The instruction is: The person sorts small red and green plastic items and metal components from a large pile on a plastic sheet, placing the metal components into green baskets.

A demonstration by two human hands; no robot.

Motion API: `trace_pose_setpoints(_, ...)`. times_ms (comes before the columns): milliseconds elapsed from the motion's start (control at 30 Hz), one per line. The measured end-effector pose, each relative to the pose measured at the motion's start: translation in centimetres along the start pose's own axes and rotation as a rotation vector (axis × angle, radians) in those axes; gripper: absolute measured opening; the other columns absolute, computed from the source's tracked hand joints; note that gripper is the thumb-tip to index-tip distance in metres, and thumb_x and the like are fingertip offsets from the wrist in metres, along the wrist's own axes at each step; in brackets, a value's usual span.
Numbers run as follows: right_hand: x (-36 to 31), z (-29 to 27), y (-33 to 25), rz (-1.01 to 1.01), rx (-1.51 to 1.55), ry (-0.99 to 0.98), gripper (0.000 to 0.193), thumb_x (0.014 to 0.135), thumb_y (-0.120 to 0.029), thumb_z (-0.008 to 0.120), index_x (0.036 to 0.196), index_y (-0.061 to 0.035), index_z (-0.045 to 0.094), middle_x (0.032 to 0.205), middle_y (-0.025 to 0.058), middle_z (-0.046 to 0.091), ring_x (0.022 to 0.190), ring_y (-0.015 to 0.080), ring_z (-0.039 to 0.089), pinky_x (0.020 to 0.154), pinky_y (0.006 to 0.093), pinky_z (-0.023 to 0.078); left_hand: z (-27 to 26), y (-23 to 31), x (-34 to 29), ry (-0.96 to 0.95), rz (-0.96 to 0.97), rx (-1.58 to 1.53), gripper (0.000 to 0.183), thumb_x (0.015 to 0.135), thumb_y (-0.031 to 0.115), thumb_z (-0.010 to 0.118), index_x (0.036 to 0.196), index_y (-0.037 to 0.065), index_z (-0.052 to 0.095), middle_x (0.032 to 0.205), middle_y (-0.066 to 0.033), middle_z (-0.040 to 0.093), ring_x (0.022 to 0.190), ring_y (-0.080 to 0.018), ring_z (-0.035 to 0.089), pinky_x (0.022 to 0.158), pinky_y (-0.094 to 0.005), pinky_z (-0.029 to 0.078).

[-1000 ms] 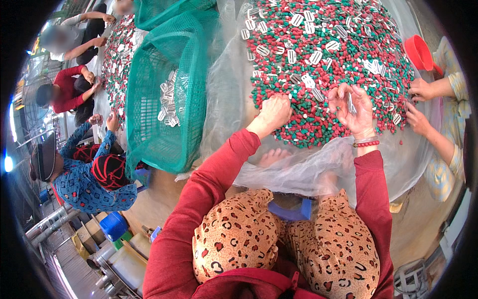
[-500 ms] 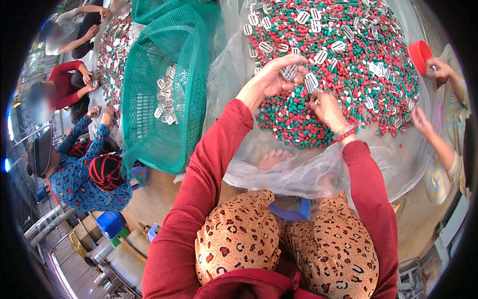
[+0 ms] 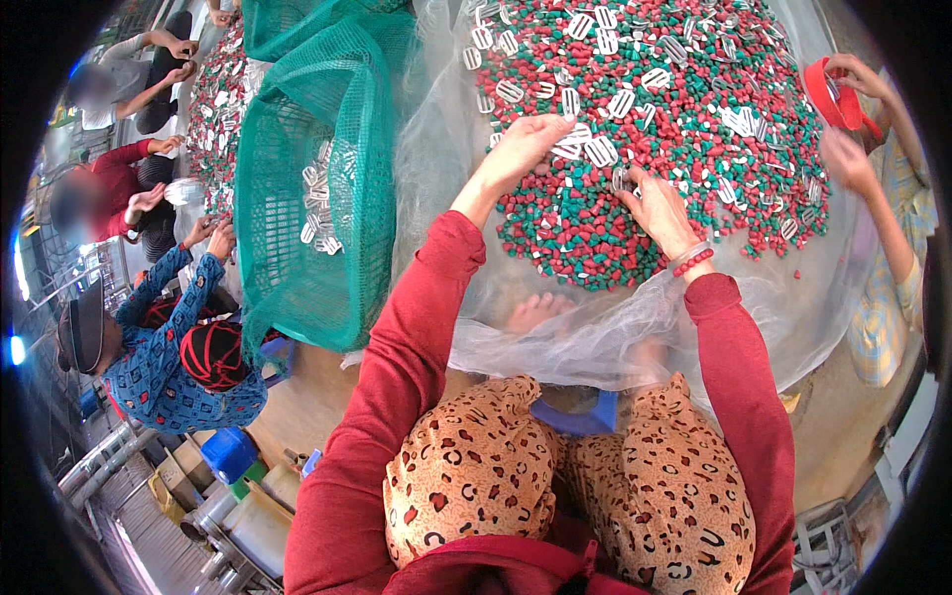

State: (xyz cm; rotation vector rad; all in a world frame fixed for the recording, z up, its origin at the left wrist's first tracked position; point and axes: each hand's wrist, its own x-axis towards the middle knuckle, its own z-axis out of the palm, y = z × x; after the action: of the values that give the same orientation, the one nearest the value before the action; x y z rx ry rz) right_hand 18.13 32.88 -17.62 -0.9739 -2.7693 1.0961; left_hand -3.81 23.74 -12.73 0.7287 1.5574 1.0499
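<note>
A slotted piece [image 3: 620, 179], flat, grey, oblong and shiny with long parallel openings, is at the right hand's [image 3: 654, 208] fingertips, just above the pile of small pellets [image 3: 585, 238]; that grip is pinched nearly together on it. The left hand [image 3: 531, 149] has its fingertips drawn together beside several pale slotted pieces [image 3: 600, 151]; whether its grip has hold of one, I cannot tell. More such pieces lie scattered over the red, green and white pellets, which rest on a translucent sheet [image 3: 436, 218].

To the left, a green basket [image 3: 266, 238] draped with green netting holds a loose cluster of slotted pieces; a second green basket [image 3: 297, 25] adjoins it. At right, a co-worker's hand [image 3: 861, 77] touches a red container [image 3: 819, 94], its contents unclear.
</note>
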Motion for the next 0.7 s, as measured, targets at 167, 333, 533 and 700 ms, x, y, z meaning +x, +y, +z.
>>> trace_pose_setpoints(167,-1.7,-0.3,-1.3,-0.059,0.017,0.147,0.017,0.083,-0.016,0.059,0.095,-0.005,0.057,0.075,0.0184,0.063,0.071,0.0339,0.062,0.059,0.0419,0.048,0.7,2.1,-0.1,-0.165,-0.039,-0.863,0.009,0.084,0.017,0.052,0.083,0.008,0.051,0.095,-0.0121,0.06,0.074,-0.0214,0.06,0.046,-0.0269,0.047)
trace_pose_setpoints(333,-2.6,-1.9,-0.2,0.232,0.609,0.345,0.011,0.087,-0.017,0.058,0.089,-0.0064,0.061,0.059,0.0042,0.057,0.05,0.0107,0.054,0.045,0.0248,0.038,2.2,0.8,3.5,-0.404,0.015,-0.943,0.035,0.072,-0.002,0.045,0.104,0.01,0.05,0.088,-0.01,0.051,0.077,-0.0231,0.054,0.048,-0.0287,0.049)
trace_pose_setpoints(533,-3.1,-9.8,0.9,-0.06,1.811,-0.054,0.022,0.09,-0.025,0.051,0.085,-0.0031,0.049,0.064,0.0044,0.043,0.054,0.0107,0.044,0.03,0.0165,0.026,3.4,0.3,5.4,-0.157,0.319,0.628,0.038,0.078,0.025,0.062,0.114,0.013,0.059,0.083,-0.0094,0.063,0.078,-0.0207,0.062,0.067,-0.0381,0.051)
trace_pose_setpoints(700,-3.2,-11.2,0.6,-0.113,1.982,-0.099,0.029,0.093,-0.026,0.046,0.091,0.0029,0.05,0.071,0.0088,0.041,0.065,0.016,0.044,0.03,0.0158,0.03,4.7,-3.7,4.5,-0.042,0.286,1.249,0.038,0.078,0.035,0.066,0.107,0.012,0.056,0.09,-0.0127,0.063,0.092,-0.0314,0.061,0.074,-0.0468,0.051)
